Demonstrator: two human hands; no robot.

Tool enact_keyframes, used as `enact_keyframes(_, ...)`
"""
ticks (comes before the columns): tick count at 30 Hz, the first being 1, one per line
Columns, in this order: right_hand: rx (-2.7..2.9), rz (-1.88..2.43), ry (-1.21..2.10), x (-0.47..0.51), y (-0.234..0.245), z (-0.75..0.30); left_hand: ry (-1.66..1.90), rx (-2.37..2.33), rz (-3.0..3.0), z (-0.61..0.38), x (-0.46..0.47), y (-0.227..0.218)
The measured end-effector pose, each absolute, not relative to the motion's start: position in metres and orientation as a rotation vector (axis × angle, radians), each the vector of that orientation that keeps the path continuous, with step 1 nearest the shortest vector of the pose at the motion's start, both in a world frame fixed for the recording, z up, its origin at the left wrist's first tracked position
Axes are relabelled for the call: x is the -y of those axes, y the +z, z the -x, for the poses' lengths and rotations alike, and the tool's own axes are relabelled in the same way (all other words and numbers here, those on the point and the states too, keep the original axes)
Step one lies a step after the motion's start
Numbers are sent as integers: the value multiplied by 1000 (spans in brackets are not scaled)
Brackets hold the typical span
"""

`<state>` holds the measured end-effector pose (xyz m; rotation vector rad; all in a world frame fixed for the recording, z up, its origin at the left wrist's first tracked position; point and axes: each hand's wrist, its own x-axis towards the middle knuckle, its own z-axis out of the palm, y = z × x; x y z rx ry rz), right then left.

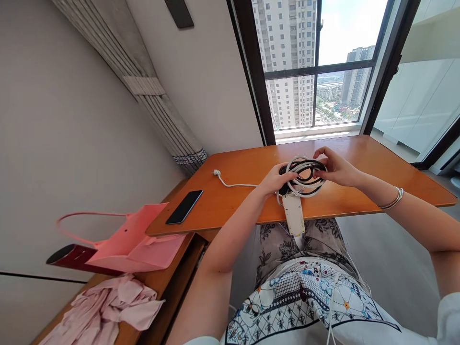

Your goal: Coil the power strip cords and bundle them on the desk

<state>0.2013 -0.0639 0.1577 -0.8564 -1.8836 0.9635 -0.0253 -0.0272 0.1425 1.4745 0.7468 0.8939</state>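
Observation:
A coil of black and white cables (301,193) is held above the wooden table, near its front edge. My left hand (276,181) grips the coil's left side, thumb across the loops. At the right side of the coil, my right hand (339,168) closes its fingers on the loops, its index finger bent and raised. Below the coil, a white power strip (294,214) extends past the table's front edge towards my lap. A white cord (237,185) runs left from near my left hand to a plug (216,173) on the table.
A black phone (184,207) lies on the left part of the wooden table (230,167). Left of it, a pink bag (122,239), a dark red object (77,258) and crumpled pink cloth (111,306) rest on a lower wooden surface. A window (316,72) is beyond the table.

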Motion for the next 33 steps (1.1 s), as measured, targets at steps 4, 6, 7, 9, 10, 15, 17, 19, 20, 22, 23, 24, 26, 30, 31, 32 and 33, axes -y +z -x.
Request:
enact_keyframes(4,2118,1073,303,66,160,-202,962,-745,-1428,17,34,140)
enact_keyframes(6,2102,1156,-84,66,161,-202,1033,-755,-1397,12,37,138)
enact_keyframes(7,2063,1173,-253,65,160,-202,1076,-765,-1377,9,38,136)
enact_keyframes(9,2003,1175,-480,62,158,-202,1163,-782,-1344,5,39,133)
enact_keyframes(10,1989,1171,-537,61,156,-202,1207,-788,-1335,3,39,131)
enact_keyframes(15,1909,1174,-406,53,147,-196,1406,-806,-1350,-5,41,121)
enact_keyframes(17,1895,1170,-178,51,146,-193,1454,-828,-1389,-8,42,120)
enact_keyframes(19,1877,1172,66,48,148,-189,1491,-840,-1429,-11,43,120)
enact_keyframes(20,1866,1181,155,47,149,-187,1505,-837,-1434,-12,43,120)
enact_keyframes(22,1846,1213,240,44,151,-184,1504,-818,-1395,-13,41,121)
enact_keyframes(23,1839,1229,246,42,152,-182,1471,-804,-1356,-12,39,122)
enact_keyframes(24,1831,1242,239,41,153,-181,1408,-788,-1320,-11,37,123)
enact_keyframes(26,1812,1257,209,39,154,-180,1231,-762,-1312,-8,33,125)
enact_keyframes(30,1893,1218,76,43,160,-177,1230,-719,-1548,3,24,138)
enact_keyframes(31,1947,1200,27,45,163,-176,1295,-688,-1628,5,22,144)
enact_keyframes(32,2006,1181,-23,47,166,-175,1344,-640,-1710,8,19,150)
enact_keyframes(33,2060,1164,-71,48,169,-174,1343,-580,-1806,9,16,158)
